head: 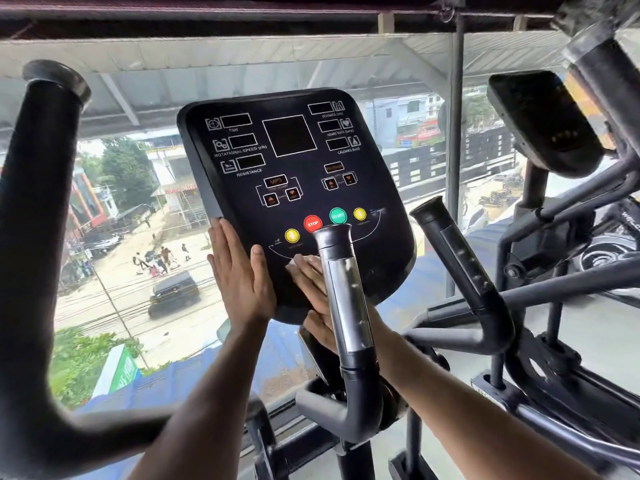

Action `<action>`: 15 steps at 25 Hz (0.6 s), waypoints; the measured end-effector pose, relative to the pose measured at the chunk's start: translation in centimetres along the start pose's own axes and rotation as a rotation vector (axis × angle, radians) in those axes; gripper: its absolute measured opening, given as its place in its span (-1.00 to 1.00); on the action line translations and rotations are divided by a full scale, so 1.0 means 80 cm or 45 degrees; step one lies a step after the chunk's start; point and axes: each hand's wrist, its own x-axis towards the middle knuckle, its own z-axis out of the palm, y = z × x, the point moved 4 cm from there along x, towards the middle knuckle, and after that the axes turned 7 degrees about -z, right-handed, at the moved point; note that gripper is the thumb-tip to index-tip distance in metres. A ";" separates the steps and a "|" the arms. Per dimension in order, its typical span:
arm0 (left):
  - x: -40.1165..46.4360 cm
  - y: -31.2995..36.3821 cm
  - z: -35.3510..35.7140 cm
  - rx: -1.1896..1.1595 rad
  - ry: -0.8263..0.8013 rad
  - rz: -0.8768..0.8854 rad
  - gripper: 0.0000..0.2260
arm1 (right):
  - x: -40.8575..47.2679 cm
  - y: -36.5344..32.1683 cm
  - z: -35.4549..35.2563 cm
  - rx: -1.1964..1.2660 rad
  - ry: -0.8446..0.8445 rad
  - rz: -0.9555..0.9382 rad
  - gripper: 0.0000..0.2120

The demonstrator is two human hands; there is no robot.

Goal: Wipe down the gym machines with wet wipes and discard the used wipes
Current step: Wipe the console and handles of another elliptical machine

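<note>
The left hand [239, 275] lies flat with straight fingers against the lower left edge of the black rounded console panel [294, 174], steadying it. The right hand [313, 289] presses flat on the panel's lower face, partly hidden behind the chrome-and-black upright handlebar grip [341, 289]. A pale scrap of white wet wipe [293, 264] peeks out at its fingertips; most of it is covered.
</note>
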 end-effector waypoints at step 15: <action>0.000 0.000 0.004 -0.027 -0.022 0.002 -0.41 | -0.044 0.021 0.003 -0.336 0.233 -0.107 -0.41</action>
